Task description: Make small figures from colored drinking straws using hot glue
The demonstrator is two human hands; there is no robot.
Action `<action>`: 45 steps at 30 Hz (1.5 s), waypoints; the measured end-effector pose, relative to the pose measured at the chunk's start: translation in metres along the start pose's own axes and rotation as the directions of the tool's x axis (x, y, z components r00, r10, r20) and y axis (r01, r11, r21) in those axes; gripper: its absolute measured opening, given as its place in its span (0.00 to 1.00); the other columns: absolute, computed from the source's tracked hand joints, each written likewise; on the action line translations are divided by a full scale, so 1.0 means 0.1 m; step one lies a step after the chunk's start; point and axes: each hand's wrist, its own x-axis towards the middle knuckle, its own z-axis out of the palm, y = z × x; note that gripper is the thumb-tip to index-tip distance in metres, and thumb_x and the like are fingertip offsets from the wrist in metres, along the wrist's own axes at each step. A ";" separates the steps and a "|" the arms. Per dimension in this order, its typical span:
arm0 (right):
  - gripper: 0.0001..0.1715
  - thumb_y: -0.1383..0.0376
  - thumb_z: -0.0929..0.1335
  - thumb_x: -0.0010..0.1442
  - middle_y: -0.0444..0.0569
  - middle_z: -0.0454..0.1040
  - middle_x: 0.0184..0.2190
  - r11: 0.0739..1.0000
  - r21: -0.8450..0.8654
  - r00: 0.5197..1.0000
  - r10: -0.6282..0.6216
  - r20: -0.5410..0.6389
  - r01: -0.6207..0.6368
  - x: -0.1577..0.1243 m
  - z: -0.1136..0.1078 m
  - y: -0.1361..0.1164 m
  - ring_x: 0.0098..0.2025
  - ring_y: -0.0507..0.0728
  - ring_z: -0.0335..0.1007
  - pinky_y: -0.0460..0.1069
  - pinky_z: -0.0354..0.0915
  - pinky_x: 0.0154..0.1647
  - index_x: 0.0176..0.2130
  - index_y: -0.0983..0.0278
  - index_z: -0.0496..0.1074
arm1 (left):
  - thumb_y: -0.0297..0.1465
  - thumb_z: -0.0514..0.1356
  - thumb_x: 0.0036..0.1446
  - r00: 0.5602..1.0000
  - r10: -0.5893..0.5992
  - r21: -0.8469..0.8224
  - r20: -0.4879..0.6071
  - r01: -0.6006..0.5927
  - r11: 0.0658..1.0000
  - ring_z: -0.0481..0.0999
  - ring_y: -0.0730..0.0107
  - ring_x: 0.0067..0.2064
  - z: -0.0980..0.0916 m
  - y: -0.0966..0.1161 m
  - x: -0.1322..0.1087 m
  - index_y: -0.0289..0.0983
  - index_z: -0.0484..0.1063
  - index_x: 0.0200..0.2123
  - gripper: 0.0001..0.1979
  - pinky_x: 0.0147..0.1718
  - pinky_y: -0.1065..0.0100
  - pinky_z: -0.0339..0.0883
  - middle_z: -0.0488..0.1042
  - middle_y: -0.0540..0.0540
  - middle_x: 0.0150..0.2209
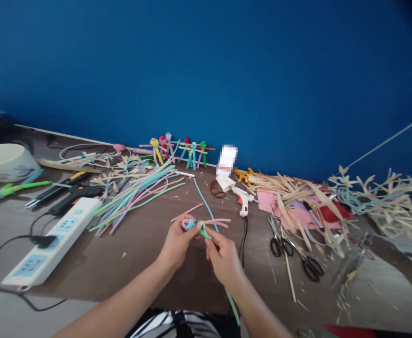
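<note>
My left hand (177, 241) and my right hand (223, 259) are held together above a brown tabletop (198, 277). My left fingers pinch a small twisted bundle of pipe cleaners (191, 224), with a pink and blue coil at its top and pink lengths sticking out sideways. My right thumb and fingers grip a green pipe cleaner (203, 231) at the bundle. Its long end hangs down past my right wrist. A loose blue pipe cleaner (206, 206) runs from the bundle up the tabletop.
Pastel pipe cleaners (135, 199) lie heaped left, before a row of pipe-cleaner figures (181, 151). A power strip (50, 239), two glue guns (241, 199), two pairs of scissors (281, 246), dried leaf strips (283, 192) and a white bowl (6, 162) surround my hands.
</note>
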 end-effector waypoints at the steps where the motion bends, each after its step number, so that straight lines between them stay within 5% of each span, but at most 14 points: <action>1: 0.18 0.64 0.61 0.54 0.40 0.61 0.15 0.990 -0.129 0.999 -0.053 -0.012 0.051 -0.01 -0.02 -0.03 0.18 0.48 0.54 0.43 0.52 0.20 0.46 0.62 0.68 | 0.29 0.62 0.41 1.000 0.031 0.060 -0.004 -0.030 0.998 0.64 0.79 0.24 0.00 0.00 0.00 0.36 0.61 0.25 0.11 0.24 0.75 0.60 0.67 0.55 0.24; 5: 0.14 0.66 0.62 0.53 0.41 0.67 0.18 0.894 -0.430 0.992 -0.127 0.017 0.122 -0.02 -0.12 -0.17 0.19 0.49 0.57 0.44 0.51 0.22 0.40 0.60 0.71 | 0.28 0.60 0.43 0.989 0.140 0.302 0.051 -0.149 0.942 0.65 0.77 0.26 -0.03 0.05 -0.01 0.35 0.62 0.26 0.08 0.27 0.74 0.59 0.69 0.52 0.25; 12: 0.09 0.66 0.61 0.55 0.44 0.71 0.24 0.858 -0.472 0.978 -0.206 0.039 0.200 0.10 -0.38 -0.32 0.26 0.50 0.64 0.43 0.55 0.28 0.31 0.63 0.70 | 0.27 0.60 0.42 0.953 0.088 0.464 0.289 -0.220 0.858 0.61 0.78 0.24 -0.08 0.17 0.01 0.34 0.63 0.25 0.06 0.24 0.75 0.54 0.63 0.54 0.21; 17: 0.10 0.62 0.64 0.51 0.41 0.65 0.17 0.985 -0.171 0.988 -0.004 0.154 0.030 0.32 -0.52 -0.18 0.20 0.48 0.59 0.42 0.53 0.21 0.25 0.65 0.69 | 0.29 0.63 0.40 0.919 -0.097 0.220 0.381 0.011 0.975 0.62 0.80 0.23 -0.07 0.21 -0.03 0.35 0.62 0.25 0.11 0.22 0.77 0.55 0.62 0.55 0.20; 21: 0.15 0.56 0.66 0.48 0.39 0.61 0.14 0.968 0.128 0.914 0.154 0.376 -0.216 0.36 -0.45 0.01 0.13 0.45 0.51 0.42 0.48 0.13 0.26 0.67 0.70 | 0.28 0.64 0.40 0.911 -0.165 -0.065 0.377 0.203 0.977 0.66 0.77 0.26 -0.05 0.17 -0.05 0.36 0.60 0.26 0.13 0.23 0.76 0.59 0.65 0.54 0.22; 25: 0.20 0.55 0.65 0.50 0.41 0.64 0.15 0.940 0.281 0.958 0.117 0.264 -0.192 0.29 -0.26 0.13 0.14 0.46 0.54 0.42 0.51 0.14 0.37 0.67 0.71 | 0.27 0.63 0.41 0.964 -0.104 -0.152 0.244 0.144 0.978 0.67 0.78 0.27 -0.01 0.12 -0.04 0.36 0.60 0.26 0.12 0.26 0.75 0.62 0.67 0.53 0.25; 29: 0.14 0.60 0.62 0.54 0.46 0.72 0.26 0.997 0.067 0.993 -0.033 0.112 0.026 0.18 -0.13 0.16 0.27 0.51 0.64 0.45 0.60 0.27 0.34 0.64 0.74 | 0.28 0.63 0.40 0.988 -0.079 -0.049 0.130 0.085 0.995 0.66 0.78 0.26 0.02 0.09 -0.01 0.35 0.60 0.26 0.12 0.24 0.75 0.60 0.69 0.51 0.28; 34: 0.14 0.65 0.60 0.56 0.47 0.73 0.28 0.959 -0.252 0.991 -0.125 0.043 0.132 0.06 -0.14 0.08 0.27 0.52 0.65 0.45 0.60 0.29 0.38 0.63 0.72 | 0.29 0.63 0.39 0.993 -0.050 0.087 0.105 0.041 0.995 0.66 0.77 0.26 0.01 0.10 0.00 0.35 0.61 0.26 0.12 0.24 0.75 0.60 0.69 0.51 0.26; 45: 0.15 0.66 0.59 0.57 0.48 0.75 0.34 0.794 -0.575 0.979 -0.193 0.067 0.196 -0.01 -0.22 -0.06 0.36 0.55 0.70 0.46 0.60 0.36 0.40 0.61 0.70 | 0.30 0.62 0.41 0.887 -0.372 0.043 0.271 0.376 0.926 0.71 0.73 0.29 -0.06 0.17 0.06 0.33 0.69 0.33 0.12 0.28 0.71 0.65 0.71 0.47 0.28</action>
